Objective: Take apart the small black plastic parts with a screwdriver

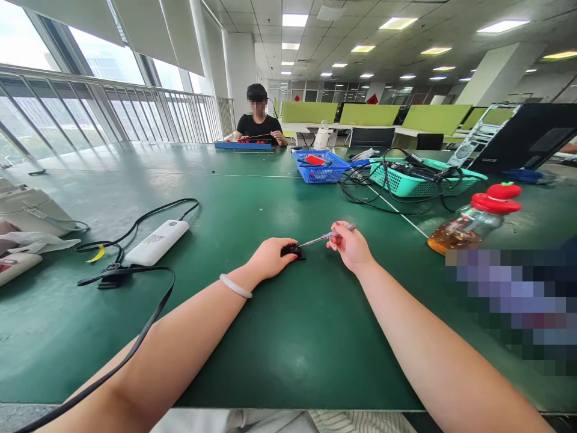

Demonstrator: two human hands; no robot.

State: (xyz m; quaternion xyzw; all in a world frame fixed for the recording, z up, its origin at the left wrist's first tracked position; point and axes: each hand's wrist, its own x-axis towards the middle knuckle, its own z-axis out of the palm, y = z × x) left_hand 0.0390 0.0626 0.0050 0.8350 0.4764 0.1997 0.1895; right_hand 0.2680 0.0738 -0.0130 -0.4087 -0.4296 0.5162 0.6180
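Note:
A small black part point(298, 255) lies on the green table in front of me; its exact kind is too small to make out. My left hand point(271, 255) is closed around its left side, thumb in front and fingers behind. Between the thumb and fingers of my right hand point(349, 244) is a screwdriver point(331, 235) with a clear handle. Its thin metal shaft slants down to the left, and the tip reaches the top of the black part. Whether the tip sits in a screw cannot be seen.
A white power bank point(158, 242) and black cable lie left. Farther back are a blue basket point(321, 173) and a teal basket point(396, 187) with tangled cables. A red-lidded jar point(473, 224) tilts at right. A person point(258, 123) sits across the table point(288, 337).

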